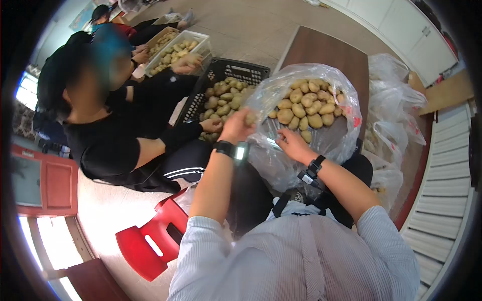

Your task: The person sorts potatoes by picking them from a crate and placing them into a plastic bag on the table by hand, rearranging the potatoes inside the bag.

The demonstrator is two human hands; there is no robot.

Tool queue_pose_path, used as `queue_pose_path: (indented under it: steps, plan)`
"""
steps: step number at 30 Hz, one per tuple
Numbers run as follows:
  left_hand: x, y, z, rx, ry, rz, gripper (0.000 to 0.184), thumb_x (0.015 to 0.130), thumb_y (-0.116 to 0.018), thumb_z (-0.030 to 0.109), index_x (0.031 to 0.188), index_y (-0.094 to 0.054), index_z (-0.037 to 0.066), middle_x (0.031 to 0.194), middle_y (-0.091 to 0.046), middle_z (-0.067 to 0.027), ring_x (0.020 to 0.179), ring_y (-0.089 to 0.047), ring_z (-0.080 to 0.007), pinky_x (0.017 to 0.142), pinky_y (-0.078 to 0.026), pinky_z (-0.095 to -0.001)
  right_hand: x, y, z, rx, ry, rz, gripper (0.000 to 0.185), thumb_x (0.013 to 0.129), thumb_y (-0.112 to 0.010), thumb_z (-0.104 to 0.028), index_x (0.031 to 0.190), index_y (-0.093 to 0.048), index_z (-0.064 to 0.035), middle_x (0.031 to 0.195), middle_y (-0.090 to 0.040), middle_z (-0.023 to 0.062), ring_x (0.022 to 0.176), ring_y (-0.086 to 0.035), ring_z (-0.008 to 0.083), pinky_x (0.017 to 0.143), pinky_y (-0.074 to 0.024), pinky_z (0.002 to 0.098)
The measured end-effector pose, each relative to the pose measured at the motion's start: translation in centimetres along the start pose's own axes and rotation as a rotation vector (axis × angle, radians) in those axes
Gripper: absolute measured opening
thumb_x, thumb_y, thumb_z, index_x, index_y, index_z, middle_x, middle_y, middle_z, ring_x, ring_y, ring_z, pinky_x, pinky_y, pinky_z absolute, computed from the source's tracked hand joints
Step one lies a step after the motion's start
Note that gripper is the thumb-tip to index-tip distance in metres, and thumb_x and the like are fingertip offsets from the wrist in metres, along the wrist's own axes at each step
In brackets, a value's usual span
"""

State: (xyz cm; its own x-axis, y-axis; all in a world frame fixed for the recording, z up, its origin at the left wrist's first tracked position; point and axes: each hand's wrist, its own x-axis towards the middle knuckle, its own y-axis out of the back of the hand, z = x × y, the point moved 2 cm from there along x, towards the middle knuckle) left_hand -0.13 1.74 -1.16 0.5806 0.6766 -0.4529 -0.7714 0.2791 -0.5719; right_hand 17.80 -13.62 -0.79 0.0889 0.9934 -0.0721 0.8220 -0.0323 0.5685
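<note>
A clear plastic bag (329, 139) lies wide open in front of me with many potatoes (315, 120) inside. Blurred by motion, my left hand (238, 127) is at the bag's left edge, its fingers round a potato (250, 118). To its left is a black crate (241, 70) of potatoes (224, 99). My right hand (296, 146) is over the near side of the bag, just below the potatoes. Its fingertips are pressed together; what is between them, if anything, is too small to tell.
At the left a person in black (108, 145) reaches into the crate. Beyond are a white crate (201, 40) of potatoes and another person. The bag rests by a brown board (321, 50). Filled plastic bags (394, 108) stand at the right, a red stool (155, 236) at the lower left.
</note>
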Motion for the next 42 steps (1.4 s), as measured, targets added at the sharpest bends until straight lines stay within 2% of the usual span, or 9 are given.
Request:
queue_pose_path:
  steps: [3, 6, 15, 19, 21, 26, 35, 39, 42]
  plan:
    - [0.0, 1.1, 0.7, -0.134, -0.061, 0.193, 0.021, 0.097, -0.054, 0.027, 0.107, -0.056, 0.009, 0.091, -0.061, -0.0061, 0.068, -0.056, -0.0227, 0.056, -0.045, -0.0342, -0.9, -0.1, 4.3, -0.266, 0.109, 0.176, 0.034, 0.084, -0.06, -0.014, 0.116, -0.059, -0.0021, 0.107, -0.061, 0.0184, 0.099, -0.059, 0.0359, 0.082, -0.0487, 0.0447]
    - [1.2, 4.1, 0.5, -0.195, -0.087, 0.288, 0.025, 0.096, -0.055, 0.029, 0.11, -0.055, 0.007, 0.093, -0.061, -0.0081, 0.07, -0.058, -0.0243, 0.059, -0.049, -0.0373, -2.0, 1.3, 5.5, -0.416, -0.024, 0.262, 0.034, 0.082, -0.057, -0.01, 0.115, -0.061, -0.0056, 0.116, -0.057, 0.019, 0.103, -0.057, 0.0377, 0.086, -0.0481, 0.0478]
    - [2.9, 8.4, 0.2, -0.313, -0.138, 0.514, 0.033, 0.097, -0.049, 0.022, 0.116, -0.047, -0.005, 0.105, -0.057, -0.0206, 0.08, -0.063, -0.0311, 0.064, -0.057, -0.0407, -3.2, 2.0, 8.7, -0.68, -0.077, 0.253, 0.032, 0.082, -0.054, -0.007, 0.113, -0.059, -0.0074, 0.106, -0.057, 0.0175, 0.097, -0.059, 0.0387, 0.081, -0.0505, 0.0475]
    - [2.5, 8.5, 0.1, -0.175, -0.118, 0.512, 0.034, 0.097, -0.048, 0.018, 0.119, -0.042, -0.007, 0.107, -0.055, -0.0247, 0.088, -0.062, -0.0364, 0.072, -0.058, -0.0471, -4.4, 1.5, 8.6, -0.651, -0.02, 0.223, 0.031, 0.081, -0.053, -0.006, 0.112, -0.059, -0.0067, 0.103, -0.057, 0.0181, 0.096, -0.059, 0.0397, 0.081, -0.0503, 0.0483]
    - [2.4, 8.2, 0.0, -0.268, -0.14, 0.615, 0.028, 0.094, -0.048, 0.012, 0.115, -0.046, -0.007, 0.11, -0.057, -0.0233, 0.087, -0.066, -0.0378, 0.063, -0.059, -0.0417, -4.6, 1.4, 9.0, -0.576, -0.003, 0.207, 0.031, 0.081, -0.053, -0.004, 0.112, -0.059, -0.0054, 0.102, -0.057, 0.0185, 0.096, -0.059, 0.0401, 0.081, -0.0503, 0.0483]
    - [2.7, 9.5, -0.3, -0.169, -0.159, 0.602, 0.022, 0.091, -0.05, 0.01, 0.102, -0.051, -0.009, 0.109, -0.058, -0.0184, 0.087, -0.067, -0.0311, 0.063, -0.061, -0.0394, -5.0, 1.5, 8.3, -0.385, -0.14, 0.21, 0.034, 0.079, -0.057, -0.003, 0.112, -0.059, -0.0042, 0.11, -0.057, 0.022, 0.101, -0.058, 0.0417, 0.087, -0.048, 0.0483]
    - [4.0, 12.0, -0.8, -0.244, -0.246, 0.635, 0.024, 0.087, -0.041, -0.003, 0.11, -0.044, -0.01, 0.111, -0.054, -0.0236, 0.082, -0.065, -0.0373, 0.065, -0.062, -0.0459, -3.5, 0.1, 10.0, -0.256, -0.118, 0.26, 0.037, 0.077, -0.061, -0.006, 0.114, -0.058, -0.0039, 0.11, -0.06, 0.0221, 0.105, -0.056, 0.0433, 0.091, -0.047, 0.0476]
    - [4.1, 10.9, -1.0, -0.122, -0.211, 0.708, 0.026, 0.089, -0.051, 0.005, 0.112, -0.053, -0.007, 0.112, -0.057, -0.021, 0.088, -0.066, -0.0365, 0.062, -0.061, -0.0433, -3.1, -0.3, 10.1, -0.167, -0.125, 0.272, 0.039, 0.078, -0.061, -0.007, 0.116, -0.057, -0.0031, 0.103, -0.063, 0.0228, 0.103, -0.058, 0.0436, 0.088, -0.0478, 0.0463]
    - [2.3, 9.2, 0.1, -0.103, -0.134, 0.703, 0.024, 0.092, -0.054, 0.014, 0.11, -0.056, -0.003, 0.106, -0.059, -0.0167, 0.083, -0.063, -0.0321, 0.057, -0.056, -0.0406, -3.1, -0.4, 8.9, -0.02, -0.14, 0.285, 0.039, 0.082, -0.063, -0.013, 0.119, -0.056, -0.0013, 0.095, -0.065, 0.0194, 0.087, -0.065, 0.0358, 0.076, -0.0519, 0.0422]
